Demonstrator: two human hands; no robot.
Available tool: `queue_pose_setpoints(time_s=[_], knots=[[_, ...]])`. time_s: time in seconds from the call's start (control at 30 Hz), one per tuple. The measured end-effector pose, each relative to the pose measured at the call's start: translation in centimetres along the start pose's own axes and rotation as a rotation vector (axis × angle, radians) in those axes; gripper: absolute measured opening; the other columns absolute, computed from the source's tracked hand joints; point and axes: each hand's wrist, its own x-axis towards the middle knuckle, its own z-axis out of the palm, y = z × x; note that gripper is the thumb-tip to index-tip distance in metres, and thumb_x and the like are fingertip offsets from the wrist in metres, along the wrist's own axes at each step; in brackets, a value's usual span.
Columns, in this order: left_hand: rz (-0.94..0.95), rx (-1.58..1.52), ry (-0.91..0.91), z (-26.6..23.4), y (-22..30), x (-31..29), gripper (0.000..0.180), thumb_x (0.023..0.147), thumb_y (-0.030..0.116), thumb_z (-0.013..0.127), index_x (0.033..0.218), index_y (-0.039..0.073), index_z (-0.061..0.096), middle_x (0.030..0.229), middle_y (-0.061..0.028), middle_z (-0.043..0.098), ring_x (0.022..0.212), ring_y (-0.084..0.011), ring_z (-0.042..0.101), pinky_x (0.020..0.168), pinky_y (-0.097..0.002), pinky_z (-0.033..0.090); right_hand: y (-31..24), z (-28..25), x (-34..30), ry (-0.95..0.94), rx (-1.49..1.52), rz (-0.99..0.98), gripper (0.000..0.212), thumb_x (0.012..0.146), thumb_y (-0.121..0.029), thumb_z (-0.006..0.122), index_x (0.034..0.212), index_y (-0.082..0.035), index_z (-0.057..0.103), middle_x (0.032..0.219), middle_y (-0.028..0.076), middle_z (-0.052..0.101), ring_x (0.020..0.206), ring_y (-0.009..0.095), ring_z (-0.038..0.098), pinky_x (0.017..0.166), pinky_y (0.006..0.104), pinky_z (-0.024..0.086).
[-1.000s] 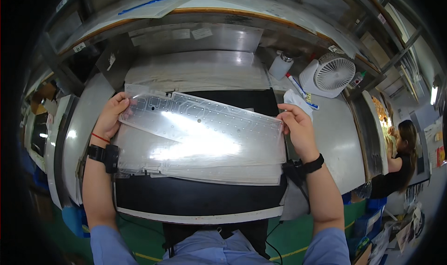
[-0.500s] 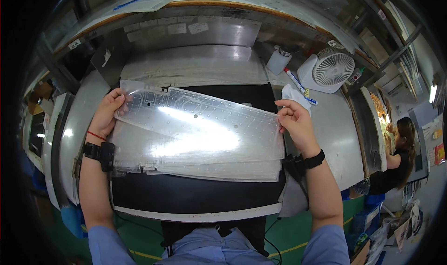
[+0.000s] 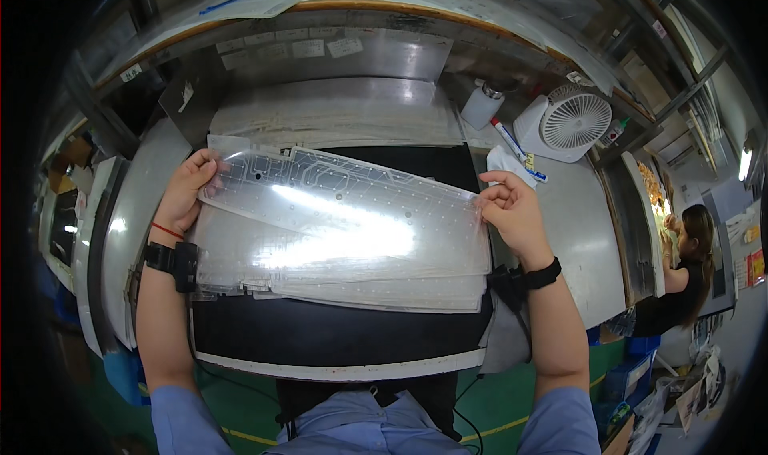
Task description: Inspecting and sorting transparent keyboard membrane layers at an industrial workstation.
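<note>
Between my two hands is a clear plastic sheet [image 3: 352, 195] with fine printed lines and small dots, tilted down to the right. My left hand [image 3: 189, 185] pinches its left end between thumb and fingers. At the upper right corner, my right hand [image 3: 512, 212] grips the edge with thumb and forefinger, the other fingers curled. Under it lies a loose stack of similar clear sheets [image 3: 400, 293], slightly fanned, on a black mat [image 3: 336, 337]. Bright glare hides part of the held sheet's surface. Straps with small dark devices sit on both wrists.
Right of the mat stand a white fan [image 3: 564, 123], a translucent pump bottle [image 3: 482, 105], a red-capped marker [image 3: 506, 133] and a crumpled white cloth [image 3: 506, 161]. More sheets [image 3: 336, 111] lie behind the mat. A shelf edge [image 3: 360, 7] spans above. At far right, another person [image 3: 680, 271] works.
The view has shifted very slightly. Both hands keep their hold on the plastic sheet, which stays nearly in place above the stack.
</note>
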Motion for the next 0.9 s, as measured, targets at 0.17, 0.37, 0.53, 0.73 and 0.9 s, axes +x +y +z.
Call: queue_pose_setpoints(time_s=[0.17, 0.37, 0.53, 0.73, 0.9], knots=[[-0.003, -0.006, 0.006, 0.41, 0.18, -0.03, 0.013, 0.098, 0.013, 0.055, 0.109, 0.007, 0.058, 0.095, -0.0007, 0.065, 0.07, -0.0047, 0.052, 0.066, -0.0185, 0.044, 0.01, -0.06, -0.03, 0.004, -0.013, 0.013, 0.038, 0.082, 0.005, 0.065, 0.119, 0.004, 0.054, 0.085, 0.005, 0.066, 0.071, 0.006, 0.062, 0.064, 0.02, 0.049], [0.002, 0.0, 0.01, 0.17, 0.1, -0.06, 0.013, 0.098, 0.013, 0.054, 0.109, 0.007, 0.058, 0.096, -0.0004, 0.066, 0.07, -0.0045, 0.052, 0.066, -0.0183, 0.044, 0.12, -0.18, 0.16, -0.005, -0.003, 0.014, 0.038, 0.083, 0.005, 0.064, 0.119, 0.004, 0.054, 0.086, 0.005, 0.067, 0.073, 0.006, 0.063, 0.065, 0.0197, 0.049], [-0.01, 0.008, 0.023, 0.4, 0.22, -0.06, 0.013, 0.099, 0.013, 0.054, 0.109, 0.007, 0.057, 0.096, -0.0002, 0.066, 0.07, -0.0043, 0.052, 0.066, -0.0182, 0.044, 0.01, -0.13, 0.09, -0.006, -0.003, 0.009, 0.038, 0.083, 0.004, 0.065, 0.119, 0.004, 0.054, 0.087, 0.005, 0.067, 0.073, 0.007, 0.063, 0.065, 0.0198, 0.049], [0.007, 0.009, 0.019, 0.29, 0.13, 0.0, 0.014, 0.098, 0.013, 0.055, 0.11, 0.007, 0.057, 0.096, -0.0008, 0.066, 0.071, -0.0045, 0.052, 0.066, -0.0182, 0.044, -0.14, -0.08, -0.04, -0.008, 0.022, 0.017, 0.037, 0.084, 0.005, 0.064, 0.119, 0.004, 0.054, 0.086, 0.005, 0.067, 0.071, 0.007, 0.062, 0.062, 0.0205, 0.05], [0.0, -0.011, 0.003, 0.21, 0.12, -0.03, 0.015, 0.098, 0.014, 0.056, 0.111, 0.007, 0.058, 0.096, -0.0008, 0.066, 0.072, -0.0043, 0.052, 0.067, -0.018, 0.044, 0.13, -0.2, 0.1, -0.002, -0.006, 0.005, 0.035, 0.085, 0.003, 0.062, 0.119, 0.005, 0.055, 0.085, 0.006, 0.067, 0.07, 0.008, 0.062, 0.062, 0.0207, 0.05]])
